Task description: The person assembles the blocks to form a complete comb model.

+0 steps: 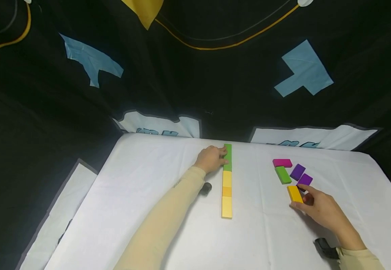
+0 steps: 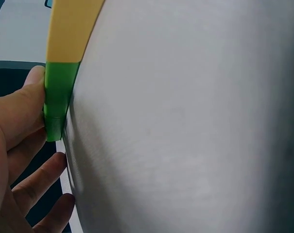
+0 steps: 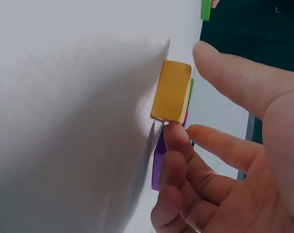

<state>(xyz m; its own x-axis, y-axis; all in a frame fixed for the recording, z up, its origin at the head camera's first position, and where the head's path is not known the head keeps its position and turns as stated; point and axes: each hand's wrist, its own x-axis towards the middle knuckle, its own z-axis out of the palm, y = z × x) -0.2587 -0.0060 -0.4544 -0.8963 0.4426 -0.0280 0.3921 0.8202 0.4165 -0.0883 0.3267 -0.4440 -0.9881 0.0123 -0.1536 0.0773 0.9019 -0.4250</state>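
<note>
Orange block (image 1: 295,194) lies touching the right hand's (image 1: 320,208) fingers (image 3: 178,145).

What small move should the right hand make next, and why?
Probably close the fingers on the orange block and lift it. The right hand only touches its edge, while the left hand steadies the green block at the row's far end.

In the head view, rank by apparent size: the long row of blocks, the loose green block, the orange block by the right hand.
1. Long row of blocks, clearly largest.
2. Loose green block and orange block look alike; the orange one lies nearer the camera, so no ranking.
</note>
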